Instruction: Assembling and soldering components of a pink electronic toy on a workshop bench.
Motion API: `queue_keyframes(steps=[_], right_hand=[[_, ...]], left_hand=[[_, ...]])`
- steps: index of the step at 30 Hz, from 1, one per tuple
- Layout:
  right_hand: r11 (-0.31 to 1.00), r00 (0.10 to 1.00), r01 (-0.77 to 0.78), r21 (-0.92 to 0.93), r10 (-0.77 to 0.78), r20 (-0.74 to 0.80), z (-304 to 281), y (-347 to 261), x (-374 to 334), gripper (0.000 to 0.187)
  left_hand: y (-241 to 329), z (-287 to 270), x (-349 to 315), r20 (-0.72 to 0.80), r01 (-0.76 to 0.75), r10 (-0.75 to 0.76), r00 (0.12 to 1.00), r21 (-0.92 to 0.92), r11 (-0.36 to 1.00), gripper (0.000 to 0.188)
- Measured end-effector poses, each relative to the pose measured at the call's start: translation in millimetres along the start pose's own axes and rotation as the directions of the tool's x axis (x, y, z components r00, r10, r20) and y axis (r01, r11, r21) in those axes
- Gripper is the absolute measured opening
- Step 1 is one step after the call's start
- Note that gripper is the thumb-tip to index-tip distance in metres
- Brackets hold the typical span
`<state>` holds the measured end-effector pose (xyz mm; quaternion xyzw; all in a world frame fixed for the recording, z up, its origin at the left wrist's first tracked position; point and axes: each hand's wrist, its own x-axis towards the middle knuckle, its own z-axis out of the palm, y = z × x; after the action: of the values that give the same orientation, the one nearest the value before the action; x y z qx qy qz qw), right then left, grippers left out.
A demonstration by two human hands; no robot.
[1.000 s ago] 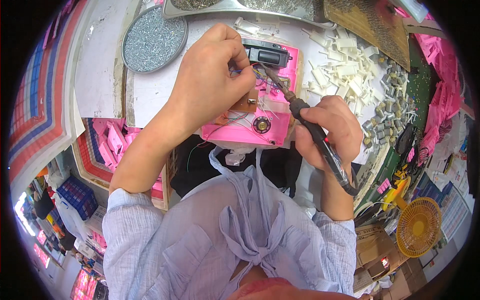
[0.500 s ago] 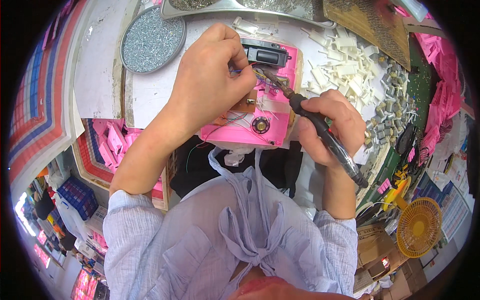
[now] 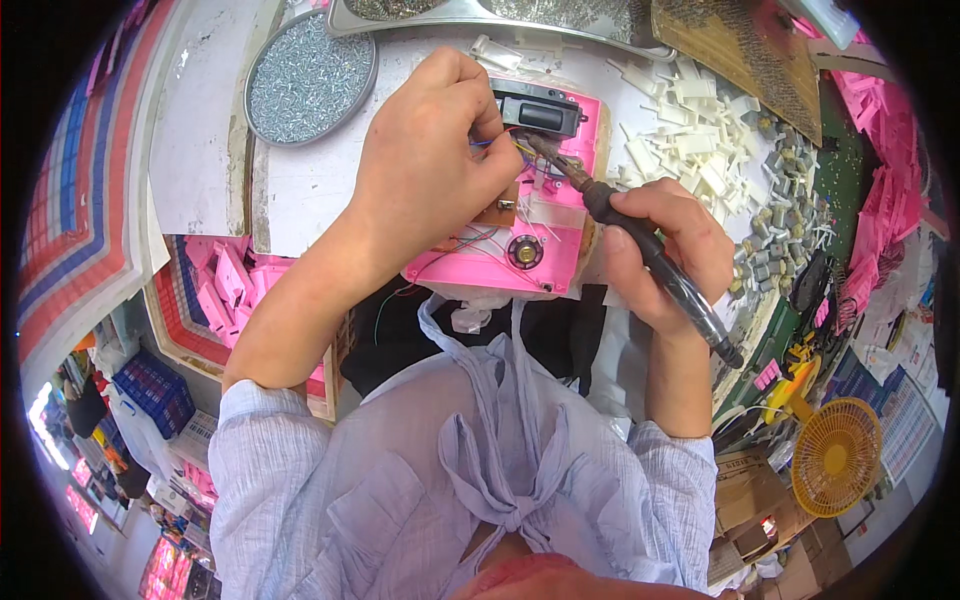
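My left hand (image 3: 425,150) is closed in a pinch on a thin wire above the pink plastic casing (image 3: 560,245). Its fingers partly hide the wire ends. In my right hand (image 3: 675,250), a soldering iron with a black handle (image 3: 660,265) slants up to the left, its metal tip close to the left fingertips, among thin coloured wires. The casing lies open and holds a black part with a dark window (image 3: 535,112), a brown circuit board (image 3: 498,212) and a small round speaker (image 3: 525,252). Whether the tip touches a joint I cannot tell.
A round dish of small screws (image 3: 310,80) stands at the far left, a metal tray (image 3: 480,18) at the back. White plastic parts (image 3: 695,130) and small metal motors (image 3: 775,215) lie in heaps at the right. Pink pieces (image 3: 230,285) fill a box at left; a yellow fan (image 3: 837,455) stands lower right.
Both hands, the soldering iron and the pink casing's upper part have shifted slightly to the right. My left hand keeps its pinch and my right hand its grip.
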<state>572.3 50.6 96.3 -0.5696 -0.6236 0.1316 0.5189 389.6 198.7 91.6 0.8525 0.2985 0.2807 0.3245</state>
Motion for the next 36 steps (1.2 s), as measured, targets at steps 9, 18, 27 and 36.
queue_keyframes(steps=[9, 18, 27, 36], right_hand=[[0.999, 0.999, 0.031, -0.009, -0.031, 0.007, -8.7, -5.8, -5.0, 0.026], [0.999, 0.999, 0.05, 0.008, -0.05, -0.01, -14.3, -2.5, -11.1, 0.027], [0.998, 0.998, 0.056, 0.005, -0.056, -0.012, -15.9, -3.6, -10.6, 0.028], [0.999, 0.999, 0.051, 0.011, -0.051, -0.019, -17.8, -3.3, -12.0, 0.027]], left_hand=[[0.1, 1.0, 0.3, -0.012, -0.018, 0.018, 1.0, 0.018, 1.0, 0.013], [0.5, 0.5, -1.2, -0.003, -0.015, 0.015, 1.0, 0.052, 0.999, 0.012], [0.6, -1.9, -1.1, 0.019, -0.036, 0.034, 0.999, 0.072, 0.997, 0.013], [2.4, -2.5, -0.6, 0.042, 0.014, -0.016, 0.999, 0.053, 0.998, 0.012]])
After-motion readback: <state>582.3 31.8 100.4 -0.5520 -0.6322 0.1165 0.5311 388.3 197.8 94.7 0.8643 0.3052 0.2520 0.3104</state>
